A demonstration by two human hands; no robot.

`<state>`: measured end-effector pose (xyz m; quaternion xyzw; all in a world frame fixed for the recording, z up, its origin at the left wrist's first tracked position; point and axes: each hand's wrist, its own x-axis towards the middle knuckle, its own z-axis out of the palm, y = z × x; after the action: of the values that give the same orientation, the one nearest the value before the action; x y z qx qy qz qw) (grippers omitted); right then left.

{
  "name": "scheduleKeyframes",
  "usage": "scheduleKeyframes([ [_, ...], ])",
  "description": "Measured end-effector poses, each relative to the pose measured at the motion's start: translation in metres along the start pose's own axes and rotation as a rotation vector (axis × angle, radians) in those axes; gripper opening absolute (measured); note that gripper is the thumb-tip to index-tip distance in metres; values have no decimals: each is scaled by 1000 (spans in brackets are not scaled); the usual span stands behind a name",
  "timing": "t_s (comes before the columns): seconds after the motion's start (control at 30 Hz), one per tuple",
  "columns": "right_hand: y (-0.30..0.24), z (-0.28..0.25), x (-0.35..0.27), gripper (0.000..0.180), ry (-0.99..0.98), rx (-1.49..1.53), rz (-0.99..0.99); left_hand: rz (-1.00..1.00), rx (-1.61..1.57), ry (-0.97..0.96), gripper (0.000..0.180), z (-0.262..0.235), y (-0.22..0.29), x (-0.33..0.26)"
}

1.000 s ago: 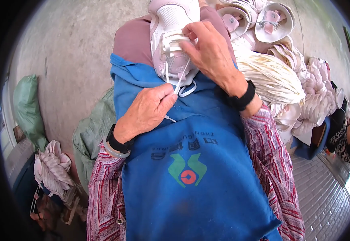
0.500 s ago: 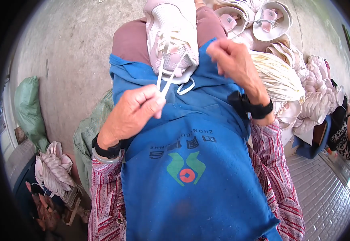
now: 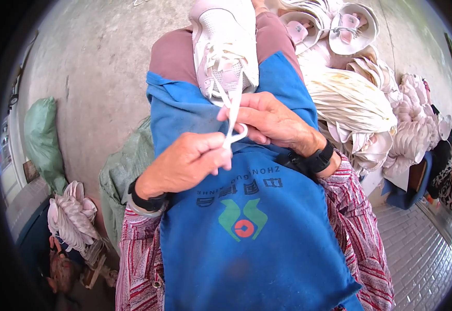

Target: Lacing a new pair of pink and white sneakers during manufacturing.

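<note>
A white and pale pink shoe upper (image 3: 226, 39) rests between my thighs, its lacing toward me. Two ends of a white shoelace (image 3: 235, 106) run from its eyelets down to my hands and cross just below the upper. My left hand (image 3: 189, 161) is closed, pinching the lace near a small loop. Close beside it, my right hand (image 3: 272, 120) has its thumb and fingers closed around the lace by the crossing. A blue apron (image 3: 215, 223) covers my lap beneath both hands.
Bundles of white and pink shoe uppers (image 3: 353, 31) and a thick hank of cream laces (image 3: 348, 98) are piled at the right. Green sacks (image 3: 42, 145) stand at the left, near more stacked uppers (image 3: 72, 215). Another person (image 3: 451, 176) is at the far right.
My right hand has come down and left from beside the upper and now grips the lace. My left hand has moved slightly down and right. The lace ends now cross.
</note>
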<state>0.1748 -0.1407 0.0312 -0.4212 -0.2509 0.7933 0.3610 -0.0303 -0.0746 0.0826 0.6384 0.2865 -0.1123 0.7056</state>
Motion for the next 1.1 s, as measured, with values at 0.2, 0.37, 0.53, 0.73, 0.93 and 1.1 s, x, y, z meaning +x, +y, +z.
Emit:
scheduleKeyframes([
  [0.2, -6, -27, -17, 19, 94, 18, -80, 159, -255, 419, 27, -44, -46, -8],
  [0.37, 8, -48, -24, 23, 298, -225, -281, 108, -441, 466, 27, -63, -43, -18],
  [0.53, 1, -53, -30, 25, 439, -138, -160, 20, -354, 590, 29, -62, -57, -19],
  [0.73, 3, -70, -30, 27, 608, -169, -255, -161, -171, 519, 29, -57, -65, -23],
  [0.93, -1, -76, -36, 29, 655, -218, -105, -83, 0, 433, 29, -50, -67, -22],
  [1.1, 0, -65, -38, 26, 692, -568, -203, -69, 35, 510, 27, -50, -65, -22],
])
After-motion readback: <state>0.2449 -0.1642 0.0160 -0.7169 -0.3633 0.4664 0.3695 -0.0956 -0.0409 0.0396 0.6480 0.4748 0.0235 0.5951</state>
